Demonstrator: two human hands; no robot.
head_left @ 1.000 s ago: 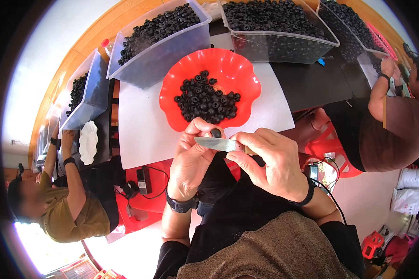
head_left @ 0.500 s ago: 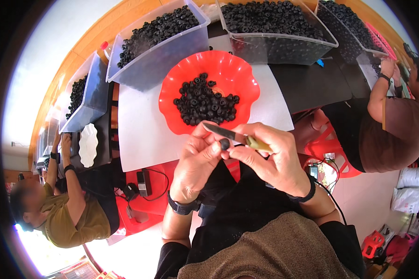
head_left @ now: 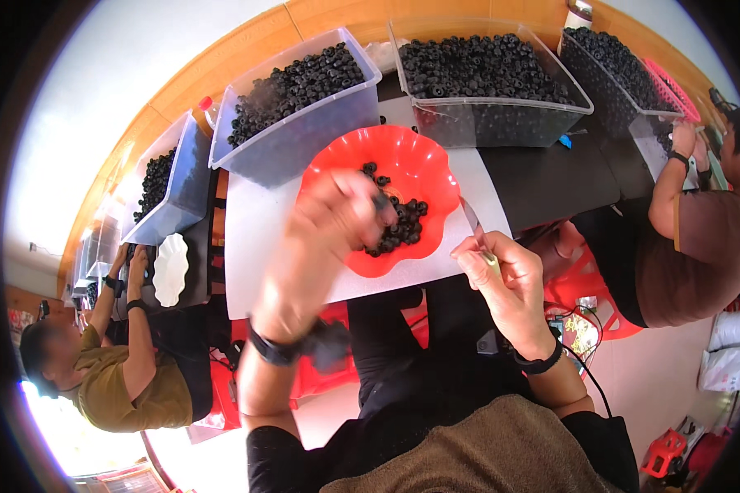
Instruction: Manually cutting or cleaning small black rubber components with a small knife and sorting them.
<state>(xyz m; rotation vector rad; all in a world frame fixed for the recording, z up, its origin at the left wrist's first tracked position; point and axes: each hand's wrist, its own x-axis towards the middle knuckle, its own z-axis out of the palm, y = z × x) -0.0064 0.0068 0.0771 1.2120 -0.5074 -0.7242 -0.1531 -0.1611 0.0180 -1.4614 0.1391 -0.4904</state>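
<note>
Reaching into the red bowl (head_left: 403,156) at frame centre, my blurred left hand (head_left: 337,218) seems to pinch one small, hard, light black ring (head_left: 399,226); my right hand (head_left: 501,275) grips a slim knife (head_left: 474,223) by its handle.

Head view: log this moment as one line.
left hand blurred, reaching into red bowl of dark rings | right hand holds small knife | clear bins behind

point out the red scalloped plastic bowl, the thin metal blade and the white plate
red scalloped plastic bowl (head_left: 403,148), head view, bare inner wall
thin metal blade (head_left: 472,222), head view, mid-blade
white plate (head_left: 170,269), head view, centre
</note>
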